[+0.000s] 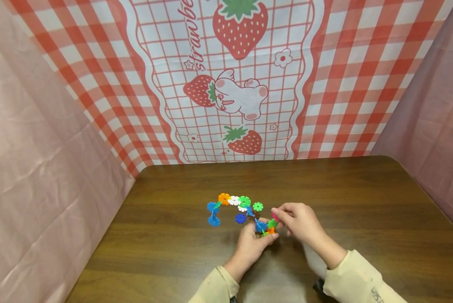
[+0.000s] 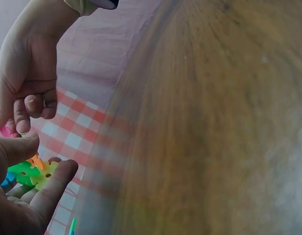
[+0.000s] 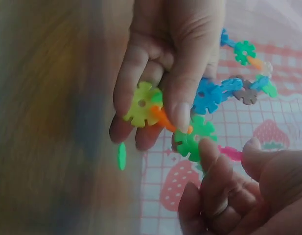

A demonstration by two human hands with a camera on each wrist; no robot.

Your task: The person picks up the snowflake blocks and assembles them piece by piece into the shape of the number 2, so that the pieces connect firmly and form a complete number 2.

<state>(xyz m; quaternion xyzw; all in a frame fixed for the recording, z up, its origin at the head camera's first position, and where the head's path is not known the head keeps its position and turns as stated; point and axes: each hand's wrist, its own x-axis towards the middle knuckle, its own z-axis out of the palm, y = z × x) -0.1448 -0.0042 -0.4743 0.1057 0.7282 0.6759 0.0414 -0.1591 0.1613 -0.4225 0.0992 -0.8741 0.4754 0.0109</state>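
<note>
Plastic notched discs, linked in a curving chain (image 1: 244,202), are held over the worktop by a person's two hands. The left hand (image 1: 249,243) reaches in with its thumb extended, its grip pinching the chain's near end beside one orange disc (image 3: 165,120) and one yellow disc (image 3: 142,103). The right hand (image 1: 300,221), angled inward, has its grip pinching one pink disc (image 3: 230,152) between thumb and forefinger, against the edge of a green disc (image 3: 196,138). Fingers hide part of the chain, so its full count cannot be told. Just beside it show two separate discs, one bright green (image 1: 258,206) and one dark blue (image 1: 240,218). Two cream sleeves (image 1: 218,288) cross the brown, wood-grained worktop (image 1: 147,252). Behind hangs a red-and-white checked cloth (image 1: 355,84) printed with three strawberries (image 1: 245,31), flanked by two pink drapes (image 1: 41,168).
</note>
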